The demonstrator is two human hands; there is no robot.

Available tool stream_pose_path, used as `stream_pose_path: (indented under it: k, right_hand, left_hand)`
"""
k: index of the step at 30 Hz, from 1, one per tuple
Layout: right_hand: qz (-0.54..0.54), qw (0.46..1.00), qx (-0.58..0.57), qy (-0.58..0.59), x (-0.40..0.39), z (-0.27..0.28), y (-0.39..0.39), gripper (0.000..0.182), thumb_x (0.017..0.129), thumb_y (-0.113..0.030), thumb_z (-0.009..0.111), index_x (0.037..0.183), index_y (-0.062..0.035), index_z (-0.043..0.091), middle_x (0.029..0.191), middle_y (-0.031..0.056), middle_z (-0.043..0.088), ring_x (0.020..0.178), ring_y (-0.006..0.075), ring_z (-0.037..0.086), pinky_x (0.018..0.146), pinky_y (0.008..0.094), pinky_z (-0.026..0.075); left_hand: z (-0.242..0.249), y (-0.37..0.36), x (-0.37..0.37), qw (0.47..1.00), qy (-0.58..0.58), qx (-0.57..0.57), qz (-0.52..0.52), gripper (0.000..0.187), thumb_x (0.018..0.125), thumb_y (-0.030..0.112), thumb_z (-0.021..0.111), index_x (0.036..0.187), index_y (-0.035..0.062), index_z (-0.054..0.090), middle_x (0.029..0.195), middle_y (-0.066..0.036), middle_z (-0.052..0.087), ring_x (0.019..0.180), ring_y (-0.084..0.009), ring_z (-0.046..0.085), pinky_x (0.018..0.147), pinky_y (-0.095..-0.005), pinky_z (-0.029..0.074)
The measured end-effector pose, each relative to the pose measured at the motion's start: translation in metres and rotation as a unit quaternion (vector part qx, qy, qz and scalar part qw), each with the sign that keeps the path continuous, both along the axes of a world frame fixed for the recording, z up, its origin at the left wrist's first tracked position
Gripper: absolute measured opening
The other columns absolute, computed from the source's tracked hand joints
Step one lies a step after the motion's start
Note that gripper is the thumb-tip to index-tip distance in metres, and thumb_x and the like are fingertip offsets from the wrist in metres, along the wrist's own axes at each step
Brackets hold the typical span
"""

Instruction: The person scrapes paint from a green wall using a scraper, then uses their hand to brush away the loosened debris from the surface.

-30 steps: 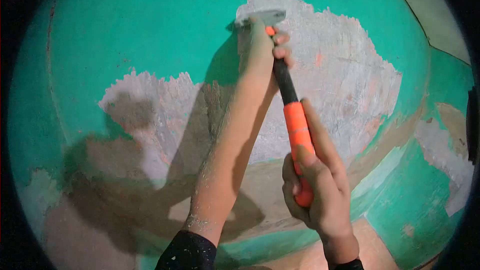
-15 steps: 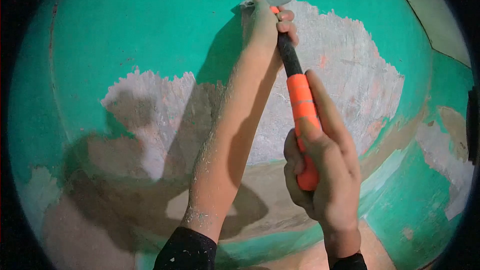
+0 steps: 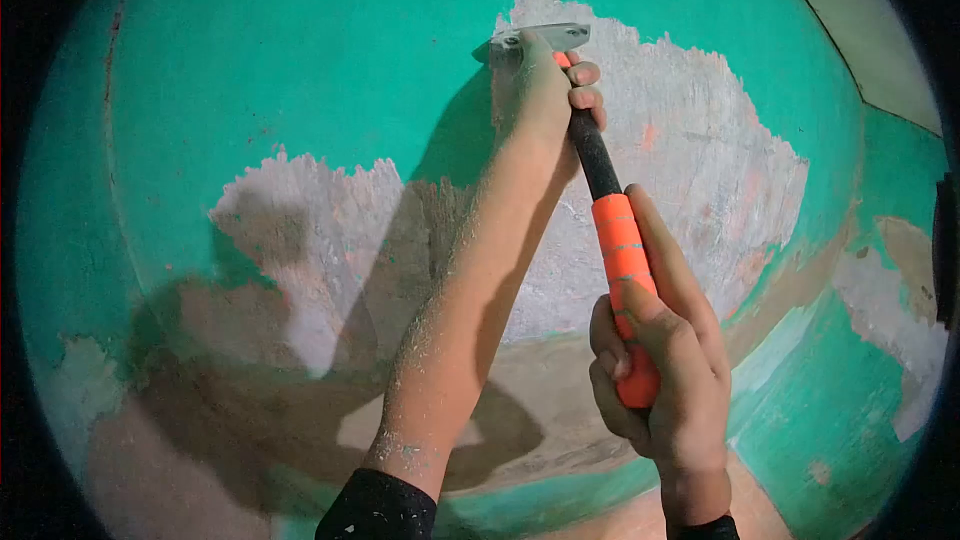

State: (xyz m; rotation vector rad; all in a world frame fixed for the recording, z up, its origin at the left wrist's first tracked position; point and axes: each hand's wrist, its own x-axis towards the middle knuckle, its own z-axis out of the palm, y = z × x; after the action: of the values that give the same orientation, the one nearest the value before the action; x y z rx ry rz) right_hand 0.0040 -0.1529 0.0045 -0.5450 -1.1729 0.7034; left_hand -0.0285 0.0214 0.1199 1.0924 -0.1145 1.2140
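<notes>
A long-handled paint scraper [image 3: 600, 162] slants up across the view, with a black shaft and an orange grip. Its flat metal head [image 3: 568, 36] lies against the wall at the upper left edge of a bare grey patch [image 3: 660, 170]. Close below the head, my left hand [image 3: 550, 90] is closed round the shaft, its thumb up on the metal. My right hand [image 3: 665, 340] wraps the orange grip lower down, with the forefinger stretched along it. Pale flakes cling to my left forearm.
Green paint [image 3: 300, 50] covers the wall around the ragged bare patch. A brownish band [image 3: 570, 370] runs along the lower wall. To the right, another green surface [image 3: 820, 420] has peeled spots. My shadow falls over the left part of the wall.
Both hands and the scraper have moved down and slightly right in the view, the metal head sliding lower along the patch's left edge. Both grips stay closed.
</notes>
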Motion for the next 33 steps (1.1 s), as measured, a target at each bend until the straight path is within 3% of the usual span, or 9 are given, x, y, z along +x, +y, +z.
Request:
stream_pose_path:
  k: [7,10,13,14,18,22,26,29,33]
  right_hand:
    - [0.001,0.999,-0.013,-0.048,0.009,-0.001,-0.001,0.064,0.086,-0.017,0.044,0.144,0.0021,0.024,0.064,0.0029,0.043,0.049,0.0049,0.035,0.037,0.0171,0.026]
    - [-0.016,0.998,0.004,-0.063,0.008,-0.006,0.011,0.062,0.089,-0.018,0.044,0.145,0.0013,0.024,0.063,0.0031,0.044,0.047,0.0048,0.034,0.037,0.0175,0.026]
    - [-0.002,0.999,0.008,-0.032,0.008,0.014,0.01,0.061,0.09,-0.017,0.043,0.145,0.0005,0.023,0.062,0.0027,0.043,0.047,0.0046,0.034,0.038,0.0167,0.026]
    - [-0.002,0.999,-0.01,-0.03,0.009,0.015,0.004,0.061,0.089,-0.016,0.042,0.145,0.0,0.024,0.063,0.0021,0.042,0.047,0.0042,0.033,0.037,0.0162,0.026]
    - [-0.009,1.0,0.012,0.003,0.001,0.003,0.003,0.061,0.088,-0.015,0.042,0.144,0.0009,0.025,0.062,0.0011,0.04,0.044,0.0042,0.031,0.035,0.0163,0.025]
    - [-0.018,0.999,-0.01,-0.037,0.009,0.02,-0.003,0.064,0.086,-0.016,0.044,0.144,0.0021,0.026,0.062,0.001,0.042,0.047,0.0044,0.033,0.036,0.0164,0.025]
    - [-0.008,0.999,-0.005,-0.04,0.012,0.008,0.002,0.064,0.085,-0.018,0.046,0.143,0.002,0.027,0.063,0.0006,0.041,0.048,0.0041,0.033,0.035,0.0169,0.025]
    - [-0.013,0.999,-0.013,-0.032,0.008,0.021,0.001,0.064,0.086,-0.018,0.046,0.144,0.0014,0.027,0.063,0.0008,0.041,0.049,0.0046,0.034,0.036,0.0171,0.026]
    - [0.005,0.999,-0.009,-0.051,0.016,0.013,-0.002,0.062,0.087,-0.017,0.045,0.144,0.0002,0.027,0.065,0.0014,0.042,0.05,0.0052,0.035,0.036,0.017,0.027]
  left_hand:
    - [0.002,0.011,0.0,0.998,-0.008,0.023,-0.062,0.042,0.098,0.05,0.028,0.086,0.0107,0.039,0.063,0.0,0.046,0.044,-0.0068,0.038,0.041,-0.0233,0.035]
    - [0.004,0.006,0.0,0.999,-0.008,0.039,0.03,0.043,0.098,0.049,0.029,0.085,0.01,0.04,0.063,0.0,0.046,0.044,-0.007,0.038,0.041,-0.0233,0.036]
    - [0.03,0.006,-0.001,0.998,-0.041,0.039,-0.029,0.043,0.098,0.049,0.029,0.085,0.0103,0.04,0.062,0.0,0.046,0.044,-0.0072,0.038,0.041,-0.0235,0.037]
    - [0.022,0.0,0.004,0.999,-0.048,0.022,-0.005,0.039,0.098,0.049,0.031,0.085,0.0144,0.041,0.065,0.006,0.042,0.043,-0.0026,0.034,0.041,-0.0189,0.032]
    - [0.005,-0.005,0.003,1.0,0.009,-0.006,0.003,0.038,0.098,0.049,0.031,0.084,0.0145,0.04,0.064,0.005,0.043,0.042,-0.003,0.035,0.041,-0.0204,0.035]
    - [0.027,0.011,0.007,0.994,-0.051,0.004,-0.096,0.041,0.098,0.05,0.031,0.085,0.0121,0.039,0.061,0.001,0.045,0.045,-0.0082,0.039,0.044,-0.0252,0.037]
    - [0.007,0.0,0.004,1.0,-0.025,0.0,0.004,0.038,0.099,0.045,0.033,0.084,0.0106,0.039,0.062,-0.003,0.046,0.045,-0.0096,0.04,0.044,-0.0234,0.038]
    - [0.032,0.016,0.005,0.995,-0.059,0.036,-0.075,0.039,0.098,0.047,0.032,0.083,0.0116,0.039,0.062,-0.003,0.046,0.044,-0.0092,0.039,0.044,-0.0242,0.038]
    - [0.014,0.012,0.005,0.997,-0.055,0.013,-0.061,0.037,0.099,0.041,0.032,0.084,0.009,0.042,0.062,-0.003,0.046,0.045,-0.0092,0.039,0.042,-0.0239,0.038]
